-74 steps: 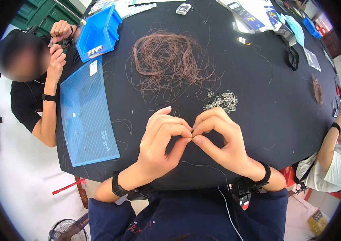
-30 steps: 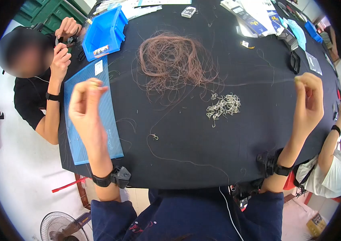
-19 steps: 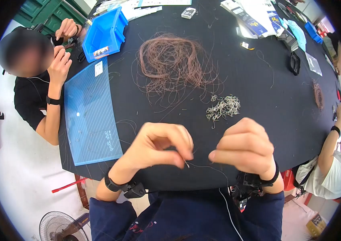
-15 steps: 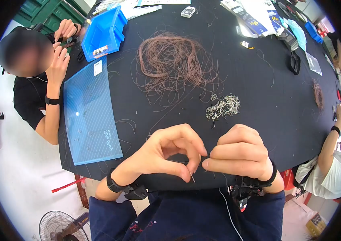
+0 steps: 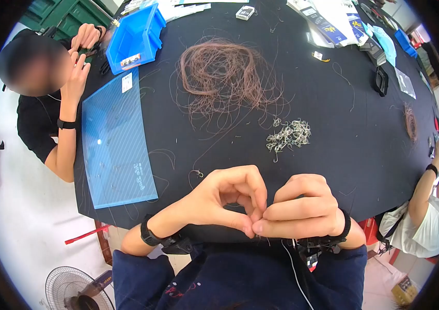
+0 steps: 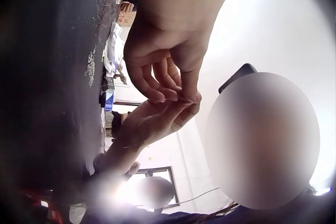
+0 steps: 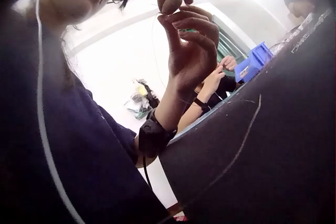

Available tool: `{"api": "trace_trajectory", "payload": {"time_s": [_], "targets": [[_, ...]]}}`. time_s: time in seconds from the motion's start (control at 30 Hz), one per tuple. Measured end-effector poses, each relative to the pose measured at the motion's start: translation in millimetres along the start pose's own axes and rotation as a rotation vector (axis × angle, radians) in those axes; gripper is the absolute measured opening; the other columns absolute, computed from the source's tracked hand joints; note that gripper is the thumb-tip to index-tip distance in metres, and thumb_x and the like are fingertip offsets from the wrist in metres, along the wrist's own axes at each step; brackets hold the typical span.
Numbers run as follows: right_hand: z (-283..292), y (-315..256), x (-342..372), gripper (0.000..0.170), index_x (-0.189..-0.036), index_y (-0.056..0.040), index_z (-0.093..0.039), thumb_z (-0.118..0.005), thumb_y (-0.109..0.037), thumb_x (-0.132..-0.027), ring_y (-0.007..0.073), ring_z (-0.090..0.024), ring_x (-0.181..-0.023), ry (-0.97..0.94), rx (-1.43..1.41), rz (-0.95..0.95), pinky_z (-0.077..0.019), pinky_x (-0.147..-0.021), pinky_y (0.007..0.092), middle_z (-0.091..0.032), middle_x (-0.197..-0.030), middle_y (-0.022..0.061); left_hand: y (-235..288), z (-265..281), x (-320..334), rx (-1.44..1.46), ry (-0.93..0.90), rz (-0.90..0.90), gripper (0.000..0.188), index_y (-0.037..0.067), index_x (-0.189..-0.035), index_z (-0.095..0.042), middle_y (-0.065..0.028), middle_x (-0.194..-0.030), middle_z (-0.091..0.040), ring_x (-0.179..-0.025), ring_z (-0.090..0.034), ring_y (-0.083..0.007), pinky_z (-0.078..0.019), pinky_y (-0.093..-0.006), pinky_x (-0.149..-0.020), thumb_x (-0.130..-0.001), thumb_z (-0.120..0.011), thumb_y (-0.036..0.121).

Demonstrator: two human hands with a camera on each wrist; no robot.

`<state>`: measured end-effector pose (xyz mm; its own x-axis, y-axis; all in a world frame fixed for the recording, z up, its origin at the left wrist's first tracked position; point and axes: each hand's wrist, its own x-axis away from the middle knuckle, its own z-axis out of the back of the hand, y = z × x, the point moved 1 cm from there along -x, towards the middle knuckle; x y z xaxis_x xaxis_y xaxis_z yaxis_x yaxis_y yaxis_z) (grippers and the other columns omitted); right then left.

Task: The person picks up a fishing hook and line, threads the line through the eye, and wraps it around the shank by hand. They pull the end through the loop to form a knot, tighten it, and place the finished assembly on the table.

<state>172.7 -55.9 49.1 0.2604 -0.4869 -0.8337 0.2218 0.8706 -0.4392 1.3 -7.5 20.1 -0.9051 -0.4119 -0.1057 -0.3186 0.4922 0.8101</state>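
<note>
My left hand [image 5: 224, 199] and right hand [image 5: 307, 209] meet low over the near edge of the black table, thumbs and fingertips touching. Both pinch a thin fishing line, a strand [image 7: 154, 29] of which trails from the fingertips in the right wrist view. What else sits between the fingertips is hidden by them. Beyond the right hand lies a heap of small pale fish hooks [image 5: 289, 135]. One hook [image 5: 198, 173] on a brown strand rests just past the left wrist. Farther back spreads a loose coil of brown fishing line [image 5: 186, 77].
A translucent blue folder [image 5: 116, 155] lies at the left, below a blue bin [image 5: 134, 39]. Packets [image 5: 323, 23], a small box [image 5: 245, 13] and a black frame-like piece [image 5: 380, 81] are farther back. Another person [image 5: 44, 103] works at the left, and one more [image 5: 423, 217] sits at the right.
My hands, joined at first, were spread wide with a line between them a second ago. They have since come back together, lower and nearer my body.
</note>
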Motion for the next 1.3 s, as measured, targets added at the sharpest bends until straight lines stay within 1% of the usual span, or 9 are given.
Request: {"api": "trace_trajectory", "payload": {"time_s": [0.2, 0.57, 0.6, 0.7, 0.77, 0.9, 0.97, 1.1, 1.3], "targets": [[1, 1, 2, 0.022, -0.082, -0.0108, -0.071, -0.076, -0.011, -0.060, 0.0115, -0.055, -0.066, -0.005, 0.085, -0.048, -0.0460, -0.050, 0.0207, -0.062, -0.081, -0.0015, 1, 1, 0, -0.042, 0.090, -0.010, 0.027, -0.002, -0.093, -0.053, -0.0095, -0.091, -0.058, -0.073, -0.063, -0.0151, -0.0535, -0.0225, -0.052, -0.074, -0.072, -0.001], [4, 3, 6, 0.031, -0.088, -0.0126, -0.073, -0.075, -0.007, -0.057, 0.0131, -0.055, -0.070, -0.032, 0.186, -0.116, -0.0450, -0.053, 0.0236, -0.059, -0.081, -0.0031, 9, 5, 1, -0.289, 0.163, -0.018, 0.013, 0.004, -0.081, -0.061, -0.0035, -0.082, -0.063, -0.069, -0.062, -0.0095, -0.0460, -0.0190, -0.050, -0.076, -0.073, 0.006], [2, 6, 8, 0.033, -0.094, -0.0095, -0.071, -0.073, -0.004, -0.061, 0.0158, -0.057, -0.073, -0.003, 0.154, -0.242, -0.0464, -0.059, 0.0268, -0.061, -0.085, 0.0003, 10, 5, 2, -0.284, 0.183, -0.005, 0.013, 0.004, -0.081, -0.062, -0.0030, -0.082, -0.063, -0.069, -0.061, -0.0091, -0.0456, -0.0191, -0.050, -0.076, -0.073, 0.006], [0, 12, 8, 0.043, -0.119, -0.0015, -0.054, -0.065, -0.003, -0.078, 0.0246, -0.061, -0.090, -0.097, -0.172, -0.659, -0.0453, -0.082, 0.0339, -0.062, -0.100, 0.0131, 20, 9, -1, -0.873, 0.279, -0.309, 0.012, 0.005, -0.079, -0.062, -0.0021, -0.081, -0.063, -0.069, -0.059, -0.0083, -0.0433, -0.0189, -0.050, -0.074, -0.074, 0.005], [-3, 12, 11, 0.036, -0.117, -0.0010, -0.054, -0.063, -0.005, -0.082, 0.0204, -0.061, -0.087, -0.017, -0.474, -0.847, -0.0455, -0.082, 0.0329, -0.063, -0.095, 0.0115, 22, 4, 0, -0.807, 0.543, -0.250, 0.013, 0.007, -0.077, -0.064, -0.0004, -0.080, -0.062, -0.066, -0.054, -0.0071, -0.0388, -0.0187, -0.048, -0.071, -0.076, 0.004], [6, 14, 10, 0.024, -0.110, -0.0002, -0.058, -0.060, -0.008, -0.087, 0.0114, -0.059, -0.076, -0.231, -0.405, -0.928, -0.0453, -0.075, 0.0265, -0.062, -0.083, 0.0075, 44, 5, 1, -1.185, 0.761, -0.445, 0.014, 0.008, -0.070, -0.064, 0.0011, -0.073, -0.062, -0.062, -0.048, -0.0074, -0.0328, -0.0188, -0.043, -0.067, -0.077, 0.003], [9, 17, 12, 0.016, -0.101, 0.0016, -0.062, -0.057, -0.007, -0.089, 0.0089, -0.056, -0.072, -0.183, -0.493, -1.025, -0.0436, -0.068, 0.0219, -0.062, -0.082, 0.0049, 52, 11, 6, -1.285, 0.853, -0.506, 0.014, 0.008, -0.071, -0.064, 0.0025, -0.073, -0.062, -0.063, -0.049, -0.0070, -0.0328, -0.0190, -0.043, -0.067, -0.077, 0.003], [15, 26, 16, 0.018, -0.095, 0.0018, -0.065, -0.051, -0.011, -0.094, 0.0064, -0.051, -0.071, 0.030, -0.351, -1.044, -0.0421, -0.066, 0.0216, -0.057, -0.078, 0.0017, 70, 30, 17, -1.286, 1.081, -0.398, 0.011, 0.008, -0.071, -0.064, 0.0040, -0.073, -0.062, -0.060, -0.049, -0.0030, -0.0291, -0.0175, -0.043, -0.071, -0.075, 0.007], [14, 31, 19, 0.012, -0.098, 0.0003, -0.064, -0.055, -0.005, -0.090, 0.0107, -0.058, -0.084, 0.131, -0.387, -0.998, -0.0456, -0.078, 0.0248, -0.061, -0.088, 0.0049, 86, 12, 49, -1.316, 0.999, -0.200, 0.007, 0.004, -0.074, -0.063, 0.0020, -0.073, -0.060, -0.065, -0.053, -0.0028, -0.0329, -0.0155, -0.050, -0.074, -0.069, 0.002]]}}
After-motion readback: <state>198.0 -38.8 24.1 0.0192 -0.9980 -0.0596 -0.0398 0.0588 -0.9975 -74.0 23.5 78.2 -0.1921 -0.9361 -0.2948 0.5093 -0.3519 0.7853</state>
